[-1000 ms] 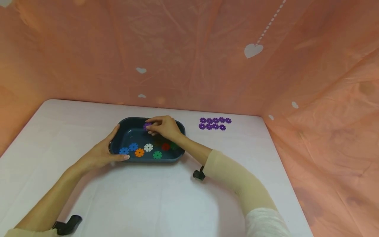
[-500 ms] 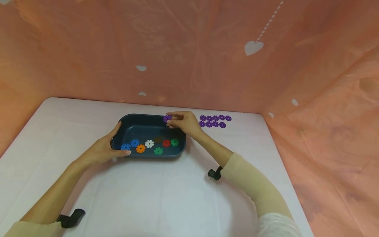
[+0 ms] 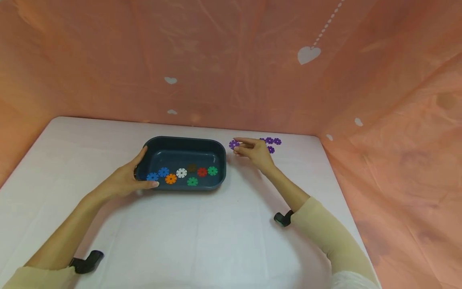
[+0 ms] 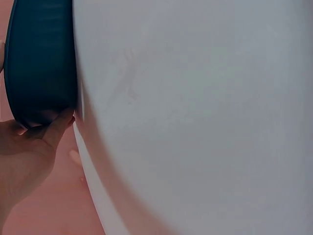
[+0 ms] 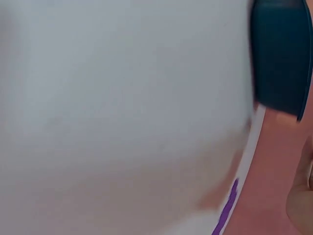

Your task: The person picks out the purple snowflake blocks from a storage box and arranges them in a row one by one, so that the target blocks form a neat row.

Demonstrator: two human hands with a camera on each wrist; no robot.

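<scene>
A dark blue tray (image 3: 220, 160) sits on the white table and holds several coloured gear discs: blue (image 3: 158, 174), orange (image 3: 171, 179), white (image 3: 181, 173), brown, red (image 3: 202, 172) and green (image 3: 192, 182). My left hand (image 3: 128, 178) grips the tray's left end, thumb on the near rim; the left wrist view shows the tray wall (image 4: 41, 58) against my thumb. My right hand (image 3: 254, 150) is just right of the tray, above the table, and pinches a purple gear disc (image 3: 234, 144). Behind it lies a group of purple discs (image 3: 272, 143), partly hidden by the hand.
Orange plastic sheeting with white hearts (image 3: 309, 54) walls the table at the back and right. The white table (image 3: 202, 237) stretches wide in front of the tray. The right wrist view is blurred, showing the tray end (image 5: 281, 58) and a purple streak.
My right hand lifted a purple disc out of the tray and carried it right, past the tray's right rim toward the purple group. The left hand has stayed on the tray.
</scene>
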